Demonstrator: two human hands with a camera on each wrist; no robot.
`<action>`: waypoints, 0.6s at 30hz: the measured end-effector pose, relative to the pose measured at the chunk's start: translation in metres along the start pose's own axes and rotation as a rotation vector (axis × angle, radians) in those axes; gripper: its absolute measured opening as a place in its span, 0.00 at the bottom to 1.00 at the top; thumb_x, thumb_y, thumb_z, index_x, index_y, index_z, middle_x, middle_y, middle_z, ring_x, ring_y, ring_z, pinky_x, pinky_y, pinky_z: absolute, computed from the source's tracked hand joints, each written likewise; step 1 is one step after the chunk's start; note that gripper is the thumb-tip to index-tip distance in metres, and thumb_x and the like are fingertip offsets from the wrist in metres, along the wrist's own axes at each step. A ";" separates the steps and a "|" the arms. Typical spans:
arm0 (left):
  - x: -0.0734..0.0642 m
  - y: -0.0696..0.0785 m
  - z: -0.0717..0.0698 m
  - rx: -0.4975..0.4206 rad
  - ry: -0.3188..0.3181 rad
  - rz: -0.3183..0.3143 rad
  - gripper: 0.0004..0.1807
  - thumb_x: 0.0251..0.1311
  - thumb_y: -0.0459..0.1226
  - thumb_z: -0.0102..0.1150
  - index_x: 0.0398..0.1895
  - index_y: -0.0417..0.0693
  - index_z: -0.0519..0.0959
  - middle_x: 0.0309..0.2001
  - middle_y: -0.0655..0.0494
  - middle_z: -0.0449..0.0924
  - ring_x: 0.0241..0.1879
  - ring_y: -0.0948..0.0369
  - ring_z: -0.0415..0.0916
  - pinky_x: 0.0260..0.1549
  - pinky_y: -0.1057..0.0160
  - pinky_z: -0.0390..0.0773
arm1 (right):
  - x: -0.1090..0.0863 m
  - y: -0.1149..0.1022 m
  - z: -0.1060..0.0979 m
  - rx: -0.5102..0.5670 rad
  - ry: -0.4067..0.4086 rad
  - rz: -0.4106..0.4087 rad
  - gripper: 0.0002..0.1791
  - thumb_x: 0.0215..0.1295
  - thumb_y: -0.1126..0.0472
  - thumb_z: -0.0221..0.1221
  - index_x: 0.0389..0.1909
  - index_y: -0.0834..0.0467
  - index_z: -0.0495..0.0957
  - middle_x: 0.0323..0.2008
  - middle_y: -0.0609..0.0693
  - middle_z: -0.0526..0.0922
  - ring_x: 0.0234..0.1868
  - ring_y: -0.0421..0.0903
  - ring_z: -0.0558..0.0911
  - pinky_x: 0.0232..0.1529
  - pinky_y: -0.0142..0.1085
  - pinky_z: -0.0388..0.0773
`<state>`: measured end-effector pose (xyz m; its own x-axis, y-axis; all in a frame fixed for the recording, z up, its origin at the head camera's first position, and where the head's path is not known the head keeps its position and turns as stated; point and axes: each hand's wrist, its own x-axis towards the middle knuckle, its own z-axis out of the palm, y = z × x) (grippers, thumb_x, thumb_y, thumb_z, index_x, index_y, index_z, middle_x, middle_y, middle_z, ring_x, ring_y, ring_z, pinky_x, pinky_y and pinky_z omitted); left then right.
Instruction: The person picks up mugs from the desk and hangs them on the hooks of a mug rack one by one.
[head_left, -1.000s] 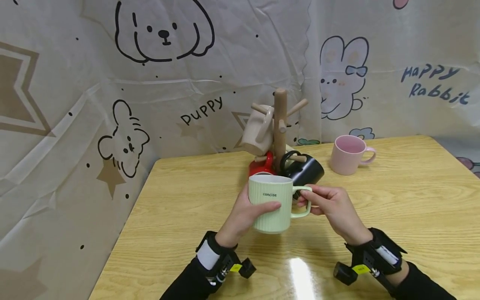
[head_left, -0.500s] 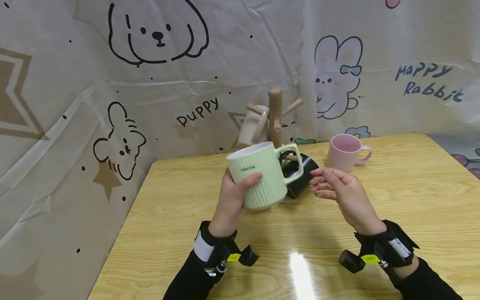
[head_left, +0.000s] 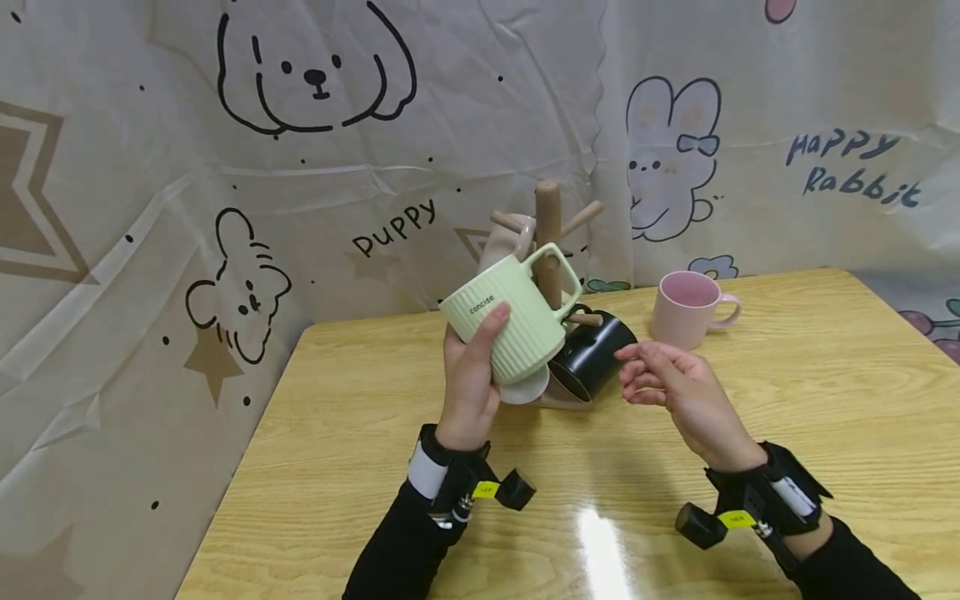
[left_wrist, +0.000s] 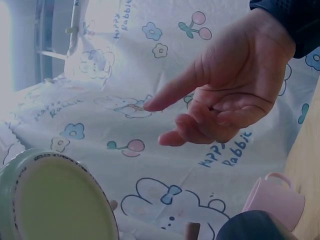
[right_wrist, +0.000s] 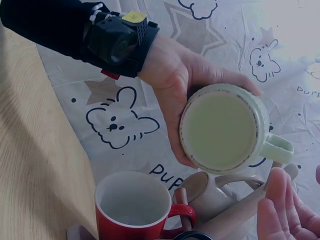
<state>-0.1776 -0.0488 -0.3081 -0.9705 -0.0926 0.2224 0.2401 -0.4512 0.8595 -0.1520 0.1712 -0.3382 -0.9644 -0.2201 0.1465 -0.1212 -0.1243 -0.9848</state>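
My left hand [head_left: 471,379] grips a light green ribbed mug [head_left: 521,329] round its body, the thumb across the front near the word "concise". The mug is tilted, its mouth to the left and its handle up to the right, in front of the post of a wooden mug tree [head_left: 548,204]. In the right wrist view the mug's base faces the camera, and its handle appears near a peg; contact cannot be told. My right hand [head_left: 690,396] hovers right of the black mug [head_left: 597,354], fingers loosely bent and holding nothing.
On the tree hang the black mug, a cream mug [head_left: 504,242] and a red mug [right_wrist: 127,231], the red one largely hidden in the head view. A pink mug [head_left: 682,310] stands upright at the back right of the wooden table [head_left: 345,433]. A printed cloth [head_left: 352,175] hangs behind.
My right hand has let go of the green mug's handle and drawn off to the right. My left hand has raised the mug towards the tree and tilted it, handle upward.
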 end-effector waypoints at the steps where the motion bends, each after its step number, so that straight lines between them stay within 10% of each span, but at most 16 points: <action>1: 0.001 -0.002 0.000 -0.003 0.009 -0.001 0.28 0.48 0.38 0.59 0.55 0.46 0.64 0.45 0.55 0.74 0.42 0.61 0.76 0.43 0.63 0.75 | 0.000 0.000 0.000 -0.003 0.001 0.000 0.16 0.71 0.52 0.45 0.40 0.57 0.77 0.29 0.44 0.80 0.32 0.38 0.80 0.36 0.31 0.79; 18: 0.009 -0.025 0.005 -0.067 0.028 -0.035 0.27 0.53 0.40 0.56 0.57 0.49 0.64 0.46 0.57 0.73 0.44 0.62 0.74 0.47 0.62 0.71 | 0.002 0.008 0.004 0.030 0.028 -0.045 0.14 0.70 0.55 0.46 0.30 0.54 0.78 0.24 0.42 0.79 0.27 0.35 0.78 0.32 0.28 0.79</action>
<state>-0.1926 -0.0339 -0.3251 -0.9787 -0.1003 0.1790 0.2050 -0.5132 0.8334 -0.1534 0.1658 -0.3450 -0.9644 -0.1871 0.1871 -0.1575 -0.1623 -0.9741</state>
